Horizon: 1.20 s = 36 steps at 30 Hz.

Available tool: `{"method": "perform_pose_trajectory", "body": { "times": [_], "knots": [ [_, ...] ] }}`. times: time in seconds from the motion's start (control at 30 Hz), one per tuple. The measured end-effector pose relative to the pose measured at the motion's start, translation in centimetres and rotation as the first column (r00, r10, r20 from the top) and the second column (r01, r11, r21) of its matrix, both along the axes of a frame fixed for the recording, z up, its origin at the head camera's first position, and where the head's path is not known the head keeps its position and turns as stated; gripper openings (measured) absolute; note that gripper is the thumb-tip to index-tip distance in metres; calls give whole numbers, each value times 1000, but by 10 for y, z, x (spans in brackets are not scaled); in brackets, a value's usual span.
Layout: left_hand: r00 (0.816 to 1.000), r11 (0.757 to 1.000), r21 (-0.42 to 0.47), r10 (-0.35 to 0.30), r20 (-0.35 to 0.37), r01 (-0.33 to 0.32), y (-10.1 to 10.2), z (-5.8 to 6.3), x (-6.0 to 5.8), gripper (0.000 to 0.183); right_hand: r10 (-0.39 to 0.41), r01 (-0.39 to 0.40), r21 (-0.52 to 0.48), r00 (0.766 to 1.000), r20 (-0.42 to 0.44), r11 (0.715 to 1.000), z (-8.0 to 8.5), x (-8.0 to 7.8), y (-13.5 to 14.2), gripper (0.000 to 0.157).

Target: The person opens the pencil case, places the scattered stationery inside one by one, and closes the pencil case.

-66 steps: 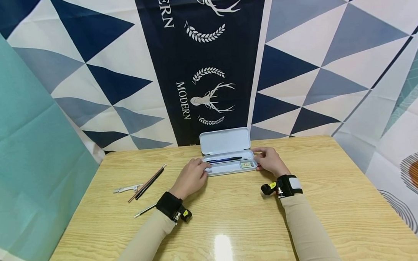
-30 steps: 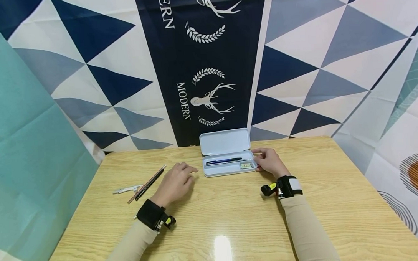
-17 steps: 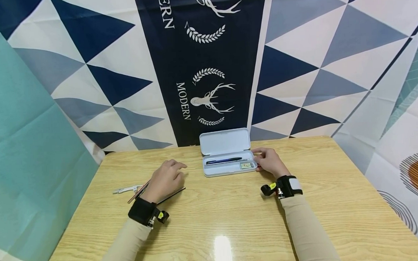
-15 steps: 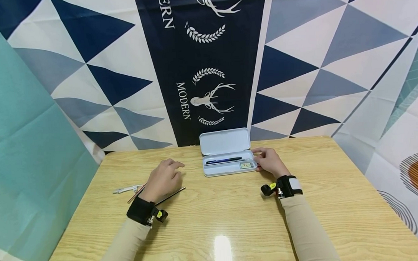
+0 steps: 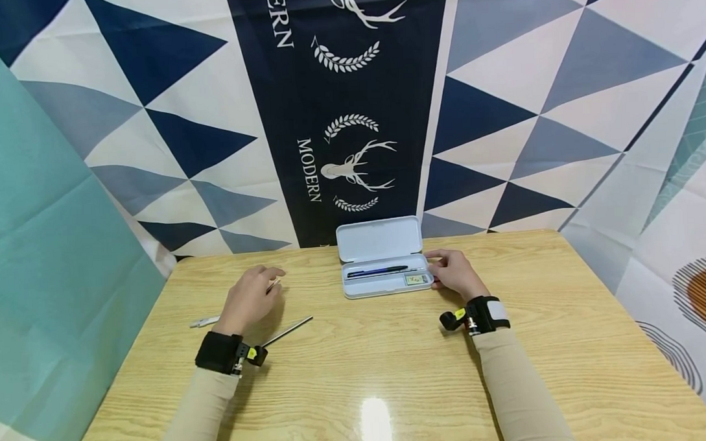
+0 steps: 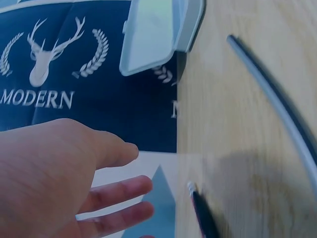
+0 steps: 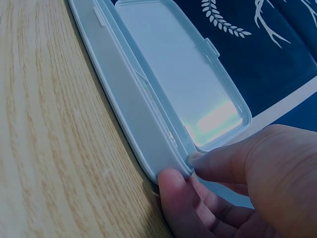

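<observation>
A light-blue pencil case lies with its lid up, a dark blue pen and a small eraser inside. My right hand grips the case's right end; in the right wrist view the thumb lies at the rim, other fingers against the outside. My left hand hovers over the pencils at the left, fingers extended and holding nothing. In the left wrist view, pencils lie on the table beyond the fingers. The hand hides most of them in the head view.
A thin grey-black pencil lies by the left wrist. A white compass-like tool is partly covered by the left hand. Patterned cloth hangs behind the wooden table.
My left hand has let go of the case's left end and moved left over the pencils, uncovering the thin grey-black pencil. The right hand has stayed at the case.
</observation>
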<state>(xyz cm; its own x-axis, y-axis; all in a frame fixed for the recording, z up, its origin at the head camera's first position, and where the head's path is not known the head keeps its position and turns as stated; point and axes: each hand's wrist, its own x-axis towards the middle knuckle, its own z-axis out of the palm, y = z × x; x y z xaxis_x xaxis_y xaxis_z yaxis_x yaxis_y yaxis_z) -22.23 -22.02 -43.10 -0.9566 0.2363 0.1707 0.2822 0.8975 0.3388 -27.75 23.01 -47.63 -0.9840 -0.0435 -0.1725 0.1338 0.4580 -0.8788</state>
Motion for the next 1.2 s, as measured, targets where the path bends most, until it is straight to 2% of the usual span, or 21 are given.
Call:
{"method": "perform_pose_trajectory", "body": {
  "times": [0.3, 0.6, 0.87, 1.2],
  "knots": [
    [999, 999, -13, 39, 29, -38, -20, 6, 0, 35, -5, 5, -2, 1000, 3, 1000, 0, -2, 0, 46],
    [989, 999, -3, 50, 140, -50, -27, 14, 4, 31, -12, 12, 8, 1000, 14, 1000, -1, -5, 2, 46],
    [976, 995, 33, 89, 197, -97, -33, 9, 8, 27, -10, 10, -4, 1000, 17, 1000, -2, -5, 1, 46],
    [971, 990, 42, 121, 205, -132, -39, 2, 8, 22, -14, 14, 1, 1000, 18, 1000, -3, -6, 1, 46]
  ]
}}
